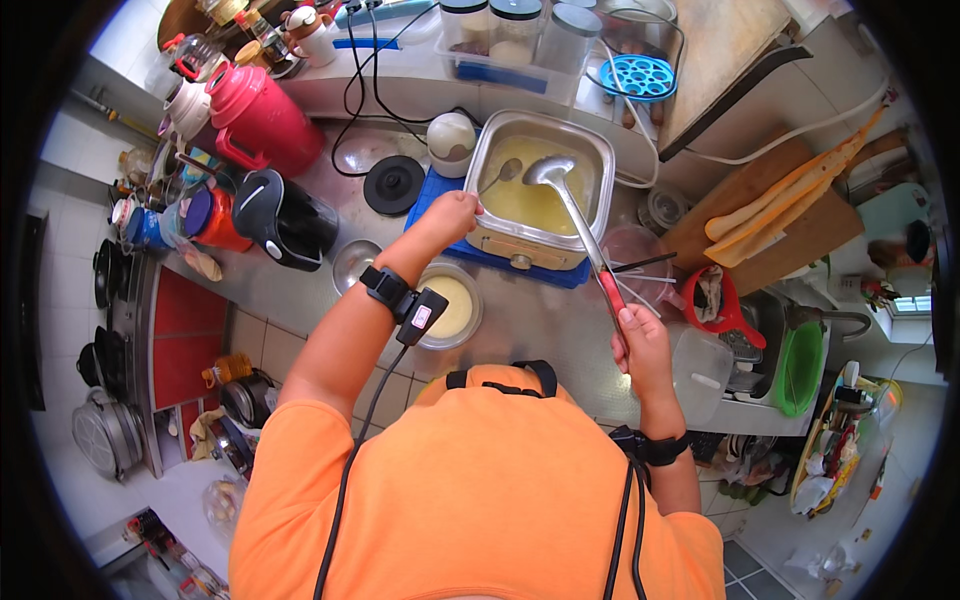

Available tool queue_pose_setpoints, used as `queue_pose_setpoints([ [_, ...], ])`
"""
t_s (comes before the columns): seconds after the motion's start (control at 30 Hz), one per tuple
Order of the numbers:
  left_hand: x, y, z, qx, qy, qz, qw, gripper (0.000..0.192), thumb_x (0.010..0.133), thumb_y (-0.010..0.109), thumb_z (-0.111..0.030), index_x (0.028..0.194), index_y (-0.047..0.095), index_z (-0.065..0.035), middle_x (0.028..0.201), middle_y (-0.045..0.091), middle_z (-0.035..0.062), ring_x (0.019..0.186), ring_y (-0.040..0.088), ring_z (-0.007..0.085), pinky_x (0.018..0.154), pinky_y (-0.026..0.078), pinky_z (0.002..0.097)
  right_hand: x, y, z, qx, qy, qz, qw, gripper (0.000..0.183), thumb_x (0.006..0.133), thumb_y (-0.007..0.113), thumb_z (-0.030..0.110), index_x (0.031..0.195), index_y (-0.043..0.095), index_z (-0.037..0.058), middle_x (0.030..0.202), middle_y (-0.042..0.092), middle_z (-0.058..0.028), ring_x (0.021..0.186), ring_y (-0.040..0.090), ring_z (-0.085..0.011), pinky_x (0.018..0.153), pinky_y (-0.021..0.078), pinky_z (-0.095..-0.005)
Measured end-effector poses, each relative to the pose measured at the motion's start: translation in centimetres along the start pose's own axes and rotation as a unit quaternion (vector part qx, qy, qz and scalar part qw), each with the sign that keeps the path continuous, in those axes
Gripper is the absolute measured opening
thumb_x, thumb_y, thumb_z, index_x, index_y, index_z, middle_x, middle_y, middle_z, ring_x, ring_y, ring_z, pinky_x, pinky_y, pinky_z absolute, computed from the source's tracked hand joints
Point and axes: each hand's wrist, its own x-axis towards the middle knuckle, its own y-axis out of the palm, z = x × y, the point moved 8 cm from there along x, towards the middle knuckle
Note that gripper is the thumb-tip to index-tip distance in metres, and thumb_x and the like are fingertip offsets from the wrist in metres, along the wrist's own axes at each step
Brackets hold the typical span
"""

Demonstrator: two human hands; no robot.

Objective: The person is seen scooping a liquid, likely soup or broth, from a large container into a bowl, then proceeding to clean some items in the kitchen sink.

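A square electric cooking pot point(546, 238) with a steel rim holds yellowish liquid point(517, 210). At its left edge, my left hand point(456, 214) pinches a small metal spoon point(511, 169), whose bowl is over the liquid. My right hand point(643, 346) grips the red handle of a metal ladle point(581, 217); the ladle's head hangs over the pot, and I cannot tell whether it touches the liquid. A round container of pale yellow mixture point(451, 301) stands below my left wrist, partly covered by the wrist strap's device. Beside it is a small metal bowl point(355, 264).
A blue mat point(577, 279) lies under the pot. Left are a black kettle point(289, 221), a round black base point(393, 185) and a pink thermos point(262, 120). Right stand a clear jug point(634, 251), a red strainer-like cup point(705, 300) and a sink with a green basin point(799, 371).
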Motion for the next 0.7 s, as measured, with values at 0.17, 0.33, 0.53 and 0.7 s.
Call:
queue_pose_setpoints([
  [0.17,-1.0,0.4,-1.9,0.032,0.038,-0.001,0.999,0.028,0.092,0.038,-0.024,0.084,0.055,-0.0034,0.059,0.049,0.0018,0.047,0.043,0.0109,0.044,0.034,0.0274,-0.1,0.6,0.6,-0.018,-0.019,0.014,1.0,0.024,0.094,0.054,0.025,0.103,0.057,0.003,0.056,0.048,0.0022,0.042,0.039,-0.0038,0.039,0.0292,-0.0186],
  [0.33,-4.8,-1.5,-4.9,0.007,0.081,-0.029,0.996,0.031,0.097,0.041,-0.025,0.083,0.056,-0.0031,0.06,0.046,-0.0014,0.051,0.042,0.0084,0.047,0.035,0.0253,-1.2,-0.3,1.5,-0.139,-0.098,-0.022,0.985,0.022,0.093,0.056,0.023,0.102,0.059,0.0028,0.06,0.047,0.0046,0.05,0.042,-0.0029,0.046,0.0318,-0.0188],
  [0.53,-8.3,-5.6,-4.9,0.034,0.166,-0.097,0.981,0.03,0.098,0.041,-0.026,0.085,0.056,-0.0046,0.058,0.041,-0.0038,0.05,0.037,0.0061,0.047,0.031,0.0223,-2.6,-1.2,1.6,-0.115,-0.136,-0.048,0.983,0.021,0.093,0.056,0.022,0.099,0.059,0.0021,0.062,0.047,0.0054,0.052,0.042,-0.0025,0.048,0.0327,-0.0187],
  [0.7,-9.2,-7.6,1.4,-0.01,0.178,-0.146,0.973,0.031,0.098,0.04,-0.029,0.086,0.055,-0.0051,0.056,0.037,-0.0056,0.048,0.033,0.0036,0.043,0.026,0.0204,-2.4,-1.5,0.7,-0.12,-0.104,-0.056,0.986,0.022,0.093,0.055,0.022,0.101,0.059,0.0011,0.062,0.047,0.005,0.051,0.041,-0.0023,0.046,0.0301,-0.0186],
])
